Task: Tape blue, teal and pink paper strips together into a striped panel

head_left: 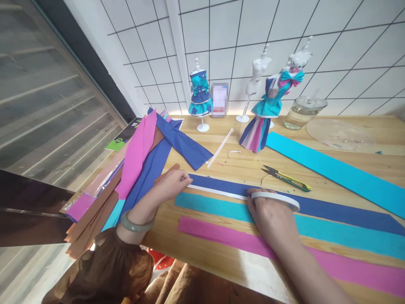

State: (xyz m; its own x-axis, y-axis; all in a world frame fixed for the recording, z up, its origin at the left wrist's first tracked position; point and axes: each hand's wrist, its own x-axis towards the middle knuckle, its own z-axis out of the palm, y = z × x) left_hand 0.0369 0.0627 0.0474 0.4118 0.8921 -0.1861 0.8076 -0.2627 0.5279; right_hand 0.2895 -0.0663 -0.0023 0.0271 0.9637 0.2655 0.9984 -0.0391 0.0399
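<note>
- Pink strip (284,253) lies nearest, below the blue strip (332,209).
- Right hand (272,215) grips a tape roll (276,199) on that long, dark, white-edged strip.
- Left hand (175,183) pinches its end.

— That table (240,270) is pale wood, smooth, with a soft sheen near the front edge.

— And the 3 strips, dark blue (332,209), teal (332,234) and pink (221,234)?

— Crepe paper, matt and finely crinkled. The white tape (221,192) along the blue one looks smooth, like the roll (278,198) under the right hand (272,219).

— The left hand (172,185)?

— It wears a glossy, jade-like bangle (134,223). The bowl (303,110) is clear glass, the snips (287,178) dark metal with yellow plastic, the wall (316,38) glazed tile.
</note>
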